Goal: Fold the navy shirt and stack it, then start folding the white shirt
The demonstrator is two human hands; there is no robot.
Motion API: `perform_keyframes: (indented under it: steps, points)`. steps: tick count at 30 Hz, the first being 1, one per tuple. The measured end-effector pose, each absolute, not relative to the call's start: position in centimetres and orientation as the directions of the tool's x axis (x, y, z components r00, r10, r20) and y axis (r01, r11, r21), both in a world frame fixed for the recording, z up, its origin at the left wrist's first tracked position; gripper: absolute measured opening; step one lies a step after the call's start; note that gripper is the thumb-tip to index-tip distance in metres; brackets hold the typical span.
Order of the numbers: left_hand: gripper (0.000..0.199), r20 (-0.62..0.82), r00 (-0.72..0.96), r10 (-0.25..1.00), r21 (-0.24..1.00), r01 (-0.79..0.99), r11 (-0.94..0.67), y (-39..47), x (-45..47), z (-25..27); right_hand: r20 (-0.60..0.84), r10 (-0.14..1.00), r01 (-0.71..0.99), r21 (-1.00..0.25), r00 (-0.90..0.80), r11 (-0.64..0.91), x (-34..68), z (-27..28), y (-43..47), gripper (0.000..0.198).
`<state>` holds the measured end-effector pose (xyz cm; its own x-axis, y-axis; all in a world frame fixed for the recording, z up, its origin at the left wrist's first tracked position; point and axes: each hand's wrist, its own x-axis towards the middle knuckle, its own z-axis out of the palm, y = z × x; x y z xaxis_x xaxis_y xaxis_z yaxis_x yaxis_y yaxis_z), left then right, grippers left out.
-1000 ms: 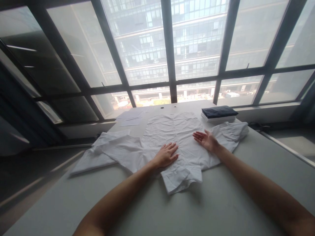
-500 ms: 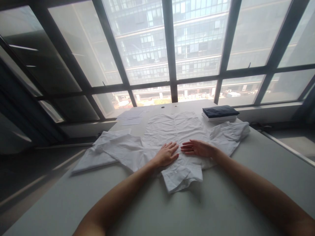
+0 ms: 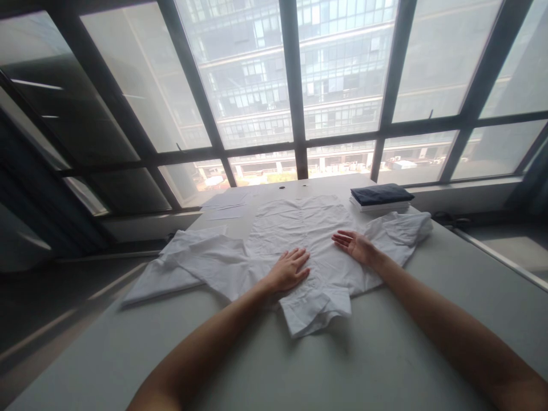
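The two bare arms come from the lower corners and reach forward, drawing nearer to each other toward the hands. The left forearm [image 3: 222, 334] slants to the right, and the left hand [image 3: 289, 270] is palm down, its fingers extended and slightly spread. The right forearm [image 3: 436, 322] slants to the left; the right hand [image 3: 357, 247] is turned partly on its edge, fingers straightened and pointing leftward. The hands are near each other but apart.
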<state>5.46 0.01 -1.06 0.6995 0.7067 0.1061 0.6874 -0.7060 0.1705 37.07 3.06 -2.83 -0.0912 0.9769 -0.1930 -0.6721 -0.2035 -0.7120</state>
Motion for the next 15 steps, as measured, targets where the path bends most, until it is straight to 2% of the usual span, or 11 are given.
perform_keyframes:
  steps: [15]
  points:
    - [0.058, 0.112, 0.702, 0.703, 0.183, 0.681, -0.709, 0.06, 5.39, -1.09, -0.159, 0.982, -0.638, -0.747, -0.103, -0.188, 37.00, -3.00, 3.04, 0.024]
